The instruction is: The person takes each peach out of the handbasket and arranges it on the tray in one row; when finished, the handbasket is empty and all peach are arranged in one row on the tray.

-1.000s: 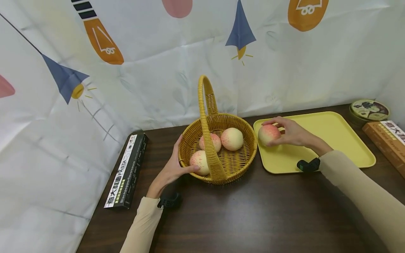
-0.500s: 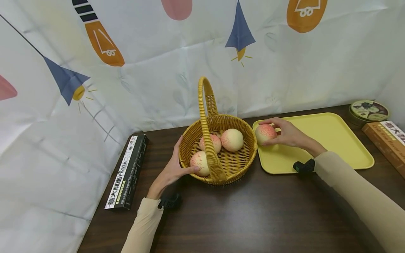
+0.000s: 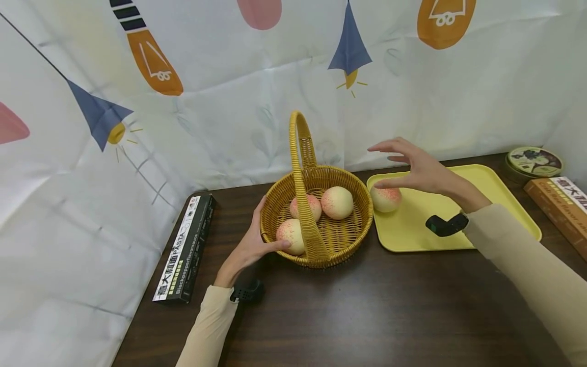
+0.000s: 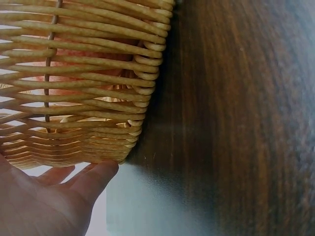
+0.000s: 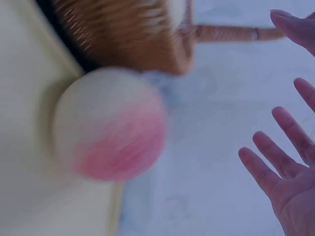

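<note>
Basket [image 3: 332, 177]: While three peaches [image 3: 337, 203] seem left inside, it's gripped by left hand [image 3: 249, 247].
Tray [image 3: 412, 232]: one peach [image 3: 387, 201] placed, left edge; right hand [image 3: 424, 171] splayed.

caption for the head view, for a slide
Left hand holds a wicker basket with three peaches while the empty right hand hovers near another peach on a yellow tray.

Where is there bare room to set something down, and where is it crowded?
Bare: the yellow tray right of its peach, though the right hand hangs above; the dark tabletop in front of the basket and tray, between the forearms. Crowded: the basket's left side, where two peaches and the left hand sit.
</note>
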{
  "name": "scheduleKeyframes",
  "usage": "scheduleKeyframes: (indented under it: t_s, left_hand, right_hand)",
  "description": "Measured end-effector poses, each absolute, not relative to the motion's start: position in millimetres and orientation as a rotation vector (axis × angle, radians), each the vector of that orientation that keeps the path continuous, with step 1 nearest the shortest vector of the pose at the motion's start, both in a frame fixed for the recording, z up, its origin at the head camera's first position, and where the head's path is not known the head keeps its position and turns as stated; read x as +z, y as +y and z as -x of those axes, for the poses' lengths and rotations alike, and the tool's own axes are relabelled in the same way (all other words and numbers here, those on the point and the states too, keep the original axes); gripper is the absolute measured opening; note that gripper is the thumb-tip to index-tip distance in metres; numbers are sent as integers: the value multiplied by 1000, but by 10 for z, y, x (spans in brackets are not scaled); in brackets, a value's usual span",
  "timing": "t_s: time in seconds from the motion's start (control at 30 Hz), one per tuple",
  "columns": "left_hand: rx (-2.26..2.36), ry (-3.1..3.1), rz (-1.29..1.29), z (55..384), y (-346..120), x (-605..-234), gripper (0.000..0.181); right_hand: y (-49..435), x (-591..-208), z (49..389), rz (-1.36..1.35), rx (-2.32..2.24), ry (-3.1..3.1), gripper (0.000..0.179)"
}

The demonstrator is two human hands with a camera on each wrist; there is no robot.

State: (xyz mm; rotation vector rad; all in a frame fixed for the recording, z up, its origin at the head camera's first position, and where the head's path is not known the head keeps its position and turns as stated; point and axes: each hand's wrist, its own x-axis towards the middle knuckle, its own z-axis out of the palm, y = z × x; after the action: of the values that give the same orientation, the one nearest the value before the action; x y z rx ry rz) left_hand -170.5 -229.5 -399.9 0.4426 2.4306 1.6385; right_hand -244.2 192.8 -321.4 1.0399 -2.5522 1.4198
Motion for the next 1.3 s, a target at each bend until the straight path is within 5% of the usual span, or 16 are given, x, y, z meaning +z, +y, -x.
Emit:
scheduleKeyframes:
  t_s: [0.37,0.7,1.3]
  left_hand:
    - [1595,2469,-454,1696,-2321,-3996,134]
    - [1625,2437,-448,1680,-2298,-4017,133]
    - [1621,2440,-425,1702,-2309,-4004,133]
  right_hand:
    - [1296,-3072,2356,-1373,1357,-2439,69]
    - [1020,-3488,2404,-1401,1186,-2646,61]
    - [936,-3669,2490,-1417,957,-2706,54]
